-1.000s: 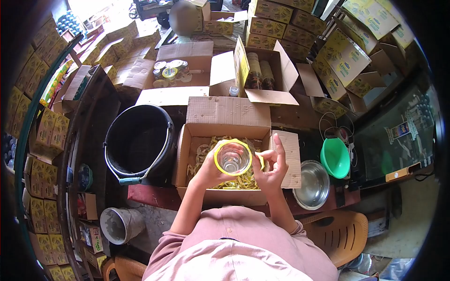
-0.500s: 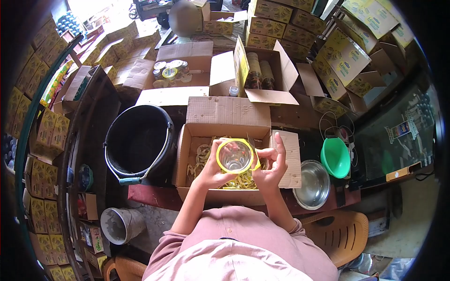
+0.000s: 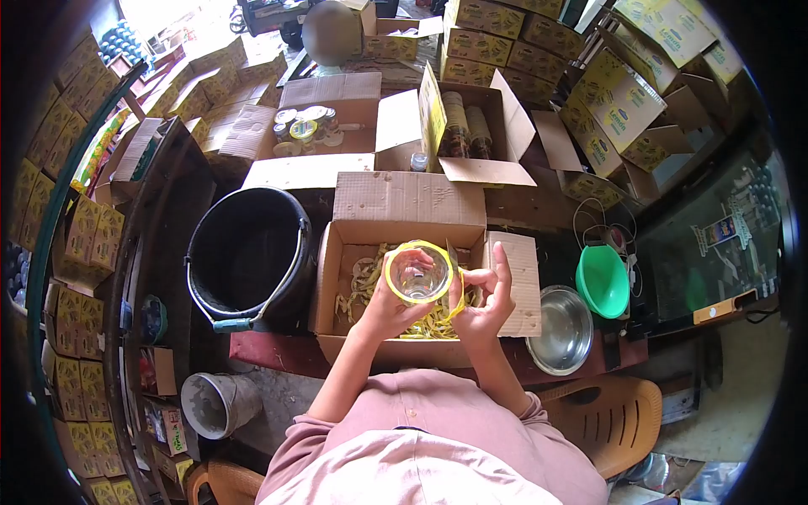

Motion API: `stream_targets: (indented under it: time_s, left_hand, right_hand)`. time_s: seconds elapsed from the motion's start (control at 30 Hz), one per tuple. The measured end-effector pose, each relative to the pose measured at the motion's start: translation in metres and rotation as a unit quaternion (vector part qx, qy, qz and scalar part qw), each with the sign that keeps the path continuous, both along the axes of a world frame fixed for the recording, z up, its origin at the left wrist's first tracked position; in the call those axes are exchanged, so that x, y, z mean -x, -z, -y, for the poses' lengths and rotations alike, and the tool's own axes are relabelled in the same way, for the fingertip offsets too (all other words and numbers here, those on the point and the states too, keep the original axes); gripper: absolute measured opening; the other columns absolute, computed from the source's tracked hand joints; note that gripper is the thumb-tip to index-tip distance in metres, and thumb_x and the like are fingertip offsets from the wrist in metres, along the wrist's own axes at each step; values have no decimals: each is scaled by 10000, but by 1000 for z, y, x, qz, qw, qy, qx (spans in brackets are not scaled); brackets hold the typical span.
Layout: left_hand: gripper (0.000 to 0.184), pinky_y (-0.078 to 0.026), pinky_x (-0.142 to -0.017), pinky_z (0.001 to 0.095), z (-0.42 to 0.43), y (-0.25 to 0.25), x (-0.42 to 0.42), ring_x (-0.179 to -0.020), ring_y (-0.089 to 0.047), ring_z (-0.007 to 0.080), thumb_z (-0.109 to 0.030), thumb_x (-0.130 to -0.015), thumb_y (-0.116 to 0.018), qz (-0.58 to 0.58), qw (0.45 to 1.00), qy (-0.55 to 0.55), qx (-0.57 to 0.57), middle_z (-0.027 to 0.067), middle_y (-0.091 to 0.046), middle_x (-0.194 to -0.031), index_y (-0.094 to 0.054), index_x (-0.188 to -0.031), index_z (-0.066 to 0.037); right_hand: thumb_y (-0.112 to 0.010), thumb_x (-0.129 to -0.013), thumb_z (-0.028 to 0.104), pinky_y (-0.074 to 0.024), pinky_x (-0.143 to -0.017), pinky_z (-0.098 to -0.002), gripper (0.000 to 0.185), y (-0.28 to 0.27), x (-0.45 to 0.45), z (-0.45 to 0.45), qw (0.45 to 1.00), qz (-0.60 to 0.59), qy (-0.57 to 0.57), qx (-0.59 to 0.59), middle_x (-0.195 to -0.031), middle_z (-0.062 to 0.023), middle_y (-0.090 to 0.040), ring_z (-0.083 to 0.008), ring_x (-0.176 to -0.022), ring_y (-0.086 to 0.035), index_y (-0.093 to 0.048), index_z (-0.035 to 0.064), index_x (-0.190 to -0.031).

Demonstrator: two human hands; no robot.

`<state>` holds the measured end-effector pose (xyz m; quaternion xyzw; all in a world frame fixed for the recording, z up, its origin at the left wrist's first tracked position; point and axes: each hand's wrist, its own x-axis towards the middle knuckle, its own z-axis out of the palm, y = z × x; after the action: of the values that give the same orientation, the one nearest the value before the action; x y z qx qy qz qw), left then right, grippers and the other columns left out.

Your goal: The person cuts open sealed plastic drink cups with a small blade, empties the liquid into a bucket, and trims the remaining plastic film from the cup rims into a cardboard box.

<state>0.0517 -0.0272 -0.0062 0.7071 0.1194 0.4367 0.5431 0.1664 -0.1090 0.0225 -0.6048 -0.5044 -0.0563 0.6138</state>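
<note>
My left hand (image 3: 387,311) grips a clear plastic jar (image 3: 417,276) with a yellow rim, its open mouth tilted up toward me. Close against the jar's right side is my right hand (image 3: 484,307), forefinger raised and the other fingers closed. A thin dark blade (image 3: 452,253) juts up from those fingers beside the rim; its handle is hidden. A narrow yellow strip (image 3: 459,305) shows between the right hand and the jar. Below both hands, an open cardboard box (image 3: 409,202) contains curled yellow and pale strips (image 3: 425,331).
A black bucket (image 3: 195,269) stands left of the box. To the right are a metal bowl (image 3: 560,330) and a green bowl (image 3: 603,282). Behind, one carton (image 3: 332,88) holds lidded jars and another (image 3: 509,109) holds stacked cups. A grey bucket (image 3: 220,406) is lower left.
The jar has shifted slightly left and tilted, showing more of its inside wall. A yellow strip now stands out more clearly by my right fingers. My right hand has barely moved.
</note>
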Motion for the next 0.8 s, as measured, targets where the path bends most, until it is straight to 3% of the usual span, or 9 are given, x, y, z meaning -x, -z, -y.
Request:
stream_targets:
  time_s: [0.37,0.5,0.8]
  left_hand:
    - [571,-415,-862,302,1,-11,5,-1000,-482,166,-5,-650,-661,-36,999,40,2,90,-452,-1055,-372,-1142,-25]
    - [580,-412,-866,314,5,-3,2,-1052,-450,184,-50,-727,-645,59,974,110,188,87,-435,-1104,-325,-1211,-34]
    - [583,-353,-922,330,3,0,2,-1090,-410,192,-51,-797,-554,67,972,99,201,104,-381,-1148,-224,-1277,-42]
  right_hand:
    - [-684,-659,10,-464,-642,-245,746,-6,0,-3,998,-52,-26,6,-668,-66,-586,-129,-619,-591,-292,-24,-1293]
    - [-647,-667,-25,-463,-619,-224,728,-9,2,-4,988,-152,-26,5,-677,-54,-588,-111,-614,-588,-277,-24,-1295]
    - [-638,-669,-40,-456,-606,-203,681,-10,13,1,996,-80,-15,-25,-670,-50,-570,-100,-606,-574,-302,-48,-1262]
